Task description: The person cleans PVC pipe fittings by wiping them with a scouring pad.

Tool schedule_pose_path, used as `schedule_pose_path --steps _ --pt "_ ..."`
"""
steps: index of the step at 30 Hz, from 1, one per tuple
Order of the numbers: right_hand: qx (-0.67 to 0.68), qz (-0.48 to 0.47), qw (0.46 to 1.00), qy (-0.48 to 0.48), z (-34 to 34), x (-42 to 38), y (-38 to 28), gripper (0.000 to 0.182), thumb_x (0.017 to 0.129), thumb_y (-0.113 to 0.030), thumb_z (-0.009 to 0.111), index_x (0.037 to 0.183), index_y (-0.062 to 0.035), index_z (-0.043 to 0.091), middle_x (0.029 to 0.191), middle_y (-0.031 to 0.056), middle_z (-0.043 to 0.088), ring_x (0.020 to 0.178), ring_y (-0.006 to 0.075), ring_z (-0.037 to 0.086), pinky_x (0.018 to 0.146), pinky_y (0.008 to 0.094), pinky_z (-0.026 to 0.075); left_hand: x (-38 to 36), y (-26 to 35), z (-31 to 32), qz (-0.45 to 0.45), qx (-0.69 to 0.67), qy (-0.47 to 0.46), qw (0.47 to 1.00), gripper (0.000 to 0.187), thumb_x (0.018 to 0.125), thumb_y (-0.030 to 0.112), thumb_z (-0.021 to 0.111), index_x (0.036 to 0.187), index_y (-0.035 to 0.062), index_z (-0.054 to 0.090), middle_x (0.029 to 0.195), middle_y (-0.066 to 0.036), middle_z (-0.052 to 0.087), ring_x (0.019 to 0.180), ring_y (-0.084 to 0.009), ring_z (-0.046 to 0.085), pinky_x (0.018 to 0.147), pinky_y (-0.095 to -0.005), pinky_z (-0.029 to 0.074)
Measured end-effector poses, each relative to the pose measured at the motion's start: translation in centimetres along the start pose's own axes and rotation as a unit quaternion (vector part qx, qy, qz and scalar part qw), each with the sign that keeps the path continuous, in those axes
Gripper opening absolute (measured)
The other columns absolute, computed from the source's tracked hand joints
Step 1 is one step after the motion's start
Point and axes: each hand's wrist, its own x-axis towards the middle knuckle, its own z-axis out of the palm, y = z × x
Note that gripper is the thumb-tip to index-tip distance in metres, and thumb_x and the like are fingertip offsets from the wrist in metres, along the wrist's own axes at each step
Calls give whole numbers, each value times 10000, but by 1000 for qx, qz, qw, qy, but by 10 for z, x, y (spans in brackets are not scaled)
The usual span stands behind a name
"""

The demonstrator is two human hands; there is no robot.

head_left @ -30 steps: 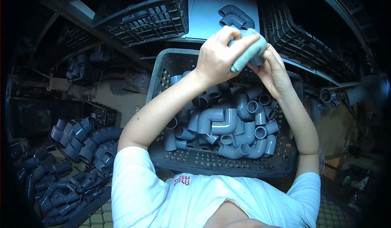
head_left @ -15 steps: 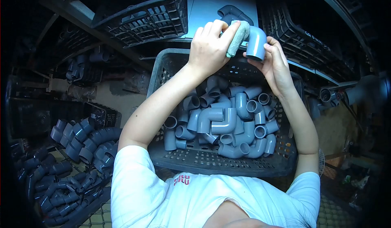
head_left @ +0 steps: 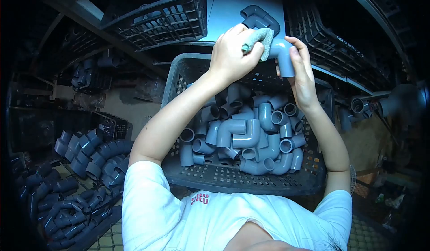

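My left hand [head_left: 233, 51] is closed around a folded pale green cloth [head_left: 268, 41]. The cloth presses against the left end of a grey plastic pipe elbow [head_left: 283, 59], covering that opening. Fingers and thumb of my right hand [head_left: 305, 78] grip the elbow from the right, its other leg pointing down. Both hands are above the far edge of a dark plastic crate [head_left: 242, 186], which holds a heap of similar grey elbows [head_left: 246, 134]. Just beyond my hands, more dark grey elbows [head_left: 262, 18] lie on a white surface [head_left: 224, 9].
Black crates stand at the back left [head_left: 161, 22] and back right [head_left: 340, 40]. At the lower left lies a large pile of dark pipe fittings [head_left: 80, 183]. On the right, another pipe fitting [head_left: 360, 104] sits near a blurred grey object.
The elbow has turned and moved slightly down and right in my right hand. My left hand has rotated, so the cloth now lies across the elbow's left end.
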Motion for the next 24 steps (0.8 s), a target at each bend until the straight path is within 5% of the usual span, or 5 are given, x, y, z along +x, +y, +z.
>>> schedule_pose_path --steps 5,8,12,20,24 --pt "-67 -77 994 -41 -10 4 0 456 1035 -363 579 1392 -111 450 1034 57 608 863 85 571 755 230 486 5 2 -7 -182 -129 -24 975 330 857 284 640 996 -11 688 868 -139 657 774 -267 643 721 -375 514" --pt "-11 -70 997 -25 -5 3 3 475 1052 -374 549 1406 -77 438 1097 75 612 947 100 581 831 246 477 7 6 -7 -331 -408 -81 847 307 1003 317 488 1021 64 662 842 -9 621 710 -103 543 660 -273 449" --pt "-33 -99 994 -11 0 1 4 501 1069 -397 512 1419 -50 422 1159 88 604 1045 107 565 908 257 452 3 -3 -4 -369 -569 -148 720 374 1048 381 423 1222 106 607 969 -19 628 766 -117 563 749 -302 467" --pt "-87 -74 992 -49 -5 6 13 502 1066 -368 538 1395 5 477 1161 78 632 1057 114 614 927 253 487 1 15 2 -405 -565 -22 719 407 1081 478 365 1284 176 548 1049 4 647 908 -122 618 763 -326 519" --pt "165 72 976 -122 -13 12 1 454 1087 -321 462 1387 20 461 1263 146 628 1125 202 665 968 356 585 -6 18 11 -296 -455 -69 837 331 1036 331 530 1199 55 613 986 -11 641 895 -79 577 761 -266 485"
